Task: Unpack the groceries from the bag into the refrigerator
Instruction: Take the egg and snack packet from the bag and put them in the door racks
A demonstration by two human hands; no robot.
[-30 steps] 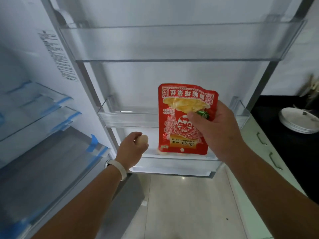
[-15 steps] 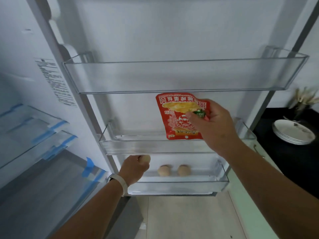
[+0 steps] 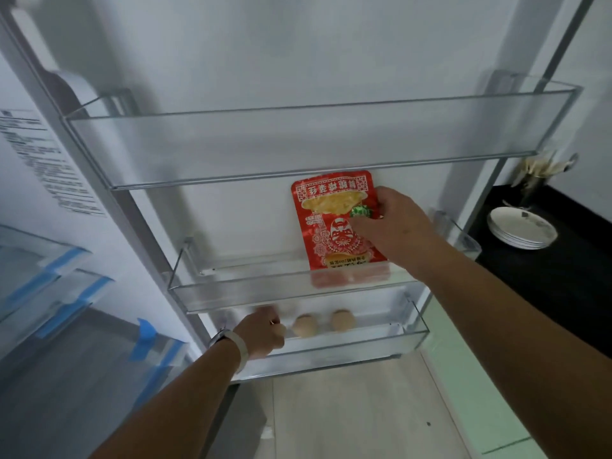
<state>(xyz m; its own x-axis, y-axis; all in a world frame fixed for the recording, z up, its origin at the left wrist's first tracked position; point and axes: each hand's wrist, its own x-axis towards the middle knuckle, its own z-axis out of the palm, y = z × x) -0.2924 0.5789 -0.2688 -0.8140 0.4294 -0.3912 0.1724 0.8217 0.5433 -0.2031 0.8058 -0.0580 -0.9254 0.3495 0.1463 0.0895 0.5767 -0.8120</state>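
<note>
The person is standing at the open refrigerator door [image 3: 265, 44], whose white inner face is carrying three clear shelves: the top door shelf [image 3: 298, 144] is hanging above both hands, the middle door shelf [image 3: 238, 293] is running between them, and the bottom door shelf [image 3: 381, 339] is lying level with the left hand [image 3: 261, 332]. Left of that hand, glass interior shelves [image 3: 49, 276] edged with blue tape are showing inside the cabinet, with a printed label [image 3: 43, 160] above them. Below both forearms pale floor tiles [image 3: 347, 409] are showing. Right of the right hand [image 3: 397, 226], a black table [image 3: 546, 276] is bearing a stack of white plates [image 3: 521, 226] and a blurred utensil holder [image 3: 536, 173]. The right hand is pinching the red packet [image 3: 331, 226] by its right edge, thumb across the front, and the packet's lower end is sitting inside the middle door shelf. The left hand, wearing a white wristband [image 3: 240, 351], is curling round an egg [image 3: 282, 329], only its pale edge showing, just beside the second egg [image 3: 305, 325] and the third egg [image 3: 342, 320] on the bottom door shelf. Half a second ago the packet was hanging above the middle shelf's rim; now it is standing in it, and the left hand is reaching closer to the two resting eggs.
</note>
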